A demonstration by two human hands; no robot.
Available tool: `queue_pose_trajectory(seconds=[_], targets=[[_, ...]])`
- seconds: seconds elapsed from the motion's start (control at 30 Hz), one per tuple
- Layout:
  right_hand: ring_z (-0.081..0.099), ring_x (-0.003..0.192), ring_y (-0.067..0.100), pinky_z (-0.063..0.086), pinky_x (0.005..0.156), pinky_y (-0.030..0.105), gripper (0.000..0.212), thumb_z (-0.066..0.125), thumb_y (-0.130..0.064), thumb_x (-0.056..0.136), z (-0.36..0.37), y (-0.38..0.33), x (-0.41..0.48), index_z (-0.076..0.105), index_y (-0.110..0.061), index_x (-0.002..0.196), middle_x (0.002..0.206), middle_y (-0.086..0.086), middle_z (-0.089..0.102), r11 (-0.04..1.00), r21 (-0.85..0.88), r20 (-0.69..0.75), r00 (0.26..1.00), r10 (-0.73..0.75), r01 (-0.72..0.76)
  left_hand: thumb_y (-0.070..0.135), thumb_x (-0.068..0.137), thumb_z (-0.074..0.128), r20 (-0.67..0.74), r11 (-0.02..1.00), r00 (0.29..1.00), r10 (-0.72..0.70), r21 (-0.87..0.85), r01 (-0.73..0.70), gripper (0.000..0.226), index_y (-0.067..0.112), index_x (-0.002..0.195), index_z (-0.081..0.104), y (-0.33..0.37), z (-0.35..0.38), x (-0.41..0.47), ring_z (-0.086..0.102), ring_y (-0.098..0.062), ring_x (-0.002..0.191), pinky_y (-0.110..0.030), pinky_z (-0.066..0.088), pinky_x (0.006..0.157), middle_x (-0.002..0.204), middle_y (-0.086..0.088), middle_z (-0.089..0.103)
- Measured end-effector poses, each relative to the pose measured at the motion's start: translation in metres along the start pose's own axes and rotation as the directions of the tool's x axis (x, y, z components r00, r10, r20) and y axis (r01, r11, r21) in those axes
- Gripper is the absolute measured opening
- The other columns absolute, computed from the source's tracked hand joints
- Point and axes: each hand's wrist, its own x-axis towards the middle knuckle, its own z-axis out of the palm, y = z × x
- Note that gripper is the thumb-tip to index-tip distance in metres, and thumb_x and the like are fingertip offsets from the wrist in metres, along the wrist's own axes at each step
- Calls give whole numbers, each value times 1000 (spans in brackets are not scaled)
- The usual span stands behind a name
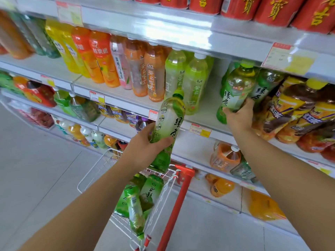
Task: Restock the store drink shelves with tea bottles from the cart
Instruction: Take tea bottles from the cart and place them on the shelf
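Both your hands hold green tea bottles.
Left hand (145, 145) grips a bottle (167, 124) above the cart (126, 178); right hand (239, 115) clasps a shelf bottle (235, 87).

A single wide-angle view looks from the person's head, forward and down. It faces the drink shelves (206, 109) at a slant, close enough that both forearms reach in from the bottom edge. The cart (178, 198) sits below centre. Above it the shelves fill the frame, their edges bowed by the lens.
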Motion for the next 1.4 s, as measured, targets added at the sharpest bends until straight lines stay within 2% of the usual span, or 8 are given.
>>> queue_pose_trajectory(seconds=[0.27,0.4,0.63,0.83,1.07,1.2,1.27,1.4], targets=[[52,111,37,40,93,38,53,71,-23,82,10,18,22,53,-3,127,124,23,51,969,-239,-82,993,-82,60,41,82,67,-27,999,1000,15,-47,-16,40,46,115,44,-6,1,9,66,1,75,-20,52,68,86,23,64],[60,94,35,35,71,14,31,66,-2,81,12,22,7,57,7,109,93,20,62,986,-122,-234,962,-140,114,35,84,67,-13,995,999,36,-92,-37,37,44,110,42,-3,5,11,62,13,67,-7,47,58,83,26,59],[53,116,28,40,95,32,46,54,-7,91,19,24,14,45,-10,136,128,15,54,962,-236,236,968,-83,140,32,86,66,1,993,998,69,-99,-69,40,45,109,36,-4,10,12,55,24,64,-3,44,56,88,27,56],[52,115,12,37,94,15,33,55,-14,93,-9,1,-22,57,-10,126,127,3,58,989,-110,379,924,-49,97,35,84,67,17,989,996,91,-121,-88,45,52,113,37,-9,12,4,62,15,73,-12,51,66,97,25,61],[66,103,21,54,87,39,54,65,-42,72,-35,-32,-97,55,-24,122,115,2,67,902,174,802,588,103,-394,33,83,70,121,970,969,214,-142,-197,51,50,121,39,7,41,6,65,7,85,-10,51,69,102,24,62],[68,98,18,56,71,28,42,69,-29,77,-46,-40,-97,57,-22,117,110,1,70,890,284,681,729,74,-356,32,81,72,161,945,933,322,-116,-306,60,49,129,39,21,67,13,62,-2,101,-21,53,85,116,16,61],[69,94,15,56,69,26,33,72,-21,79,-53,-37,-93,58,-26,109,108,1,70,917,284,579,812,67,-279,30,83,70,218,932,906,362,-60,-358,67,43,138,33,27,75,18,58,0,102,-8,48,81,121,13,56],[63,93,1,51,77,13,53,79,-14,72,-66,-25,-85,49,-26,115,107,-9,65,989,147,347,935,-73,23,33,88,64,315,890,877,362,162,-426,71,37,146,24,29,73,32,47,-8,113,-17,36,87,136,4,41]])
